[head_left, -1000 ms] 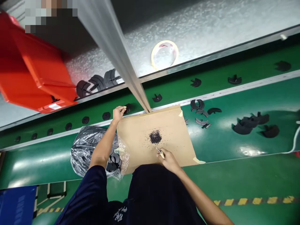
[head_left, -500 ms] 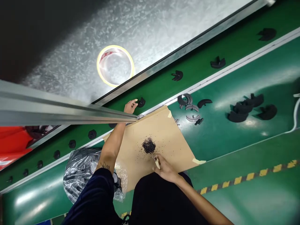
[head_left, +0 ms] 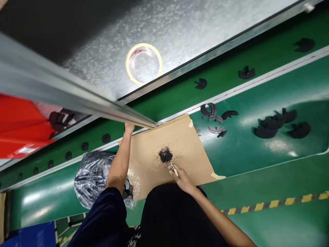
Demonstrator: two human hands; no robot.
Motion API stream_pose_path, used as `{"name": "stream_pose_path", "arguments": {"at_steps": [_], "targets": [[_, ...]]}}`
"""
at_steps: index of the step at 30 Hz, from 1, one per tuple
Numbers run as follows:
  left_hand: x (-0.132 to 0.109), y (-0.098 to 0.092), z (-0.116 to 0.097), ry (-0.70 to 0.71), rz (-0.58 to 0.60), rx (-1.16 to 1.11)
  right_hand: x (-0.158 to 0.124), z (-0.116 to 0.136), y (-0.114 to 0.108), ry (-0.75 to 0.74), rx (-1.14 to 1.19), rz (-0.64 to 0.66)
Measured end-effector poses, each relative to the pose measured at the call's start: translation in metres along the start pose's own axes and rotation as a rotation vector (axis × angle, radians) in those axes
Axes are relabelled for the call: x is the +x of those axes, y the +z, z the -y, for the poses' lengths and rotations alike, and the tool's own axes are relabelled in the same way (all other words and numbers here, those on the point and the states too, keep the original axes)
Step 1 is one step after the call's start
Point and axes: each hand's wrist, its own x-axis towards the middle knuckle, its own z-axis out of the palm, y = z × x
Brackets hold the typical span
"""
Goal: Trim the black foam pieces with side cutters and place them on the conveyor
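Observation:
My right hand (head_left: 182,178) is closed around a small cream-handled tool (head_left: 175,170) with a thin metal tip. It rests low over a brown paper sheet (head_left: 146,147), just below a heap of fine black scraps (head_left: 165,155). My left hand (head_left: 129,127) reaches over the belt, mostly behind a metal post (head_left: 110,106). Its fingers are hidden; a dark edge shows beside it, too little to name. Curved black parts (head_left: 201,83) lie spaced along the green belt (head_left: 177,94).
Grey and black curved pieces (head_left: 216,118) lie right of the paper, with a black pile (head_left: 272,125) farther right. A clear plastic bag (head_left: 89,178) sits left. A tape roll (head_left: 144,64) lies on the metal shelf (head_left: 185,41). A red bin (head_left: 20,123) stands at left.
My left hand has drawn back leftward from a black part on the belt, which no longer shows there, and is now behind the post. My right hand stays near the heap. The view has shifted.

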Motion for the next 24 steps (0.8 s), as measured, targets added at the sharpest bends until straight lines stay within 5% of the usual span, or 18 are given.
{"name": "stream_pose_path", "arguments": {"at_steps": [5,9,12,15,20,24], "targets": [[-0.127,-0.059,0.006,-0.004,0.135,-0.03,0.007,0.021,0.022,0.024,0.223,-0.004],[-0.244,-0.069,0.015,-0.04,0.294,-0.017,0.007,0.032,0.046,0.066,0.347,0.025],[-0.296,-0.073,0.018,-0.049,0.331,0.073,0.0,0.032,0.06,0.141,0.345,0.123],[-0.314,-0.101,0.022,-0.093,0.229,0.246,-0.011,0.031,0.065,0.138,0.255,0.102],[-0.308,-0.177,0.04,-0.327,-0.069,0.715,-0.024,0.037,0.064,0.045,0.19,0.025],[-0.299,-0.203,0.054,-0.473,-0.107,0.93,-0.031,0.042,0.064,0.021,0.186,-0.005]]}}
